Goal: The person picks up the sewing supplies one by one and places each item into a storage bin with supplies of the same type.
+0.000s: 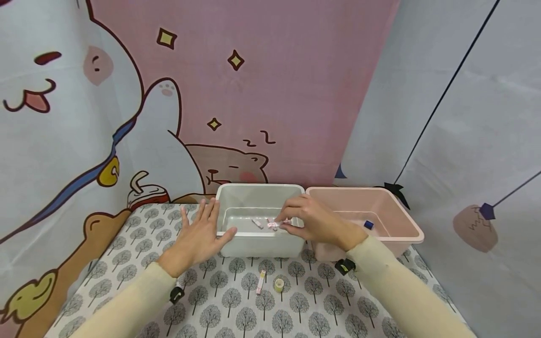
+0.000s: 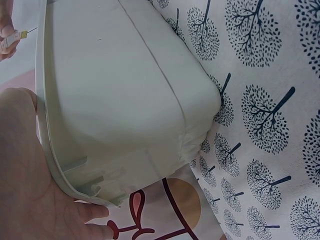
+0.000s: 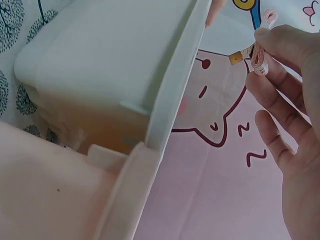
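My right hand (image 1: 310,218) pinches a small folded tape measure (image 3: 260,56), pink and white with a gold metal end, between thumb and fingertips. It holds this above the white bin (image 1: 262,246), over the front rim. Inside that bin, a small whitish strip (image 1: 257,224) lies on the floor; more may be hidden behind the hand. My left hand (image 1: 198,234) has its fingers spread at the bin's left front corner, with the thumb over the rim. In the left wrist view, the palm lies along the rim.
Beside the white bin stands a pink bin (image 1: 405,239) with a small blue block (image 1: 368,225) in it. On the tree-print cloth (image 1: 236,314), in front of the bins, lie a pale strip with a yellow end (image 1: 260,282) and a small yellow roll (image 1: 279,285). A printed curtain (image 1: 296,94) hangs behind.
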Motion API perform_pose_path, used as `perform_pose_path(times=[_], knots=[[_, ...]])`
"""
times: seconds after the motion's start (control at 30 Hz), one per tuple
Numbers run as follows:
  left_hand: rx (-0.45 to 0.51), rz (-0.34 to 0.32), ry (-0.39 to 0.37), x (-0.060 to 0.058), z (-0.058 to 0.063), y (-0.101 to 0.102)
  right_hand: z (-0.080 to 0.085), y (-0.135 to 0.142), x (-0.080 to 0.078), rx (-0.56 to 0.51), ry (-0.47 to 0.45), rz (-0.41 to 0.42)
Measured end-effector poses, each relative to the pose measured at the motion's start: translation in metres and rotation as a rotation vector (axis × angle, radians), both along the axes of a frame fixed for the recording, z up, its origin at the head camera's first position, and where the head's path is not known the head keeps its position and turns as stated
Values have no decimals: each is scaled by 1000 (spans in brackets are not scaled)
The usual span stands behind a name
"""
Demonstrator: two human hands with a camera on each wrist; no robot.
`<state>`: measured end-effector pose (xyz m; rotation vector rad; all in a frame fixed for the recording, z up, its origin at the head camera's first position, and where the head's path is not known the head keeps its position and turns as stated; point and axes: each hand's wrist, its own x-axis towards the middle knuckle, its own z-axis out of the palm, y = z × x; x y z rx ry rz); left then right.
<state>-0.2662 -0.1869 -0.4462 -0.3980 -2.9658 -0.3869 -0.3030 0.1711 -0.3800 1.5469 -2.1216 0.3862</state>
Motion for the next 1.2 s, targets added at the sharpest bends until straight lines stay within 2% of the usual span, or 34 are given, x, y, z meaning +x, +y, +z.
perform_pose_path(times=[0.4, 0.67, 0.9, 1.2], knots=[[3, 2, 9, 1, -2, 0, 10, 2, -16, 35, -109, -84], [-6, 4, 8, 0, -1, 1, 15, 3, -27, 75, -149, -177], [-9, 5, 12, 1, -1, 0, 21, -1, -40, 63, -166, -216], [-16, 4, 9, 1, 1, 2, 27, -2, -56, 62, -243, -293]])
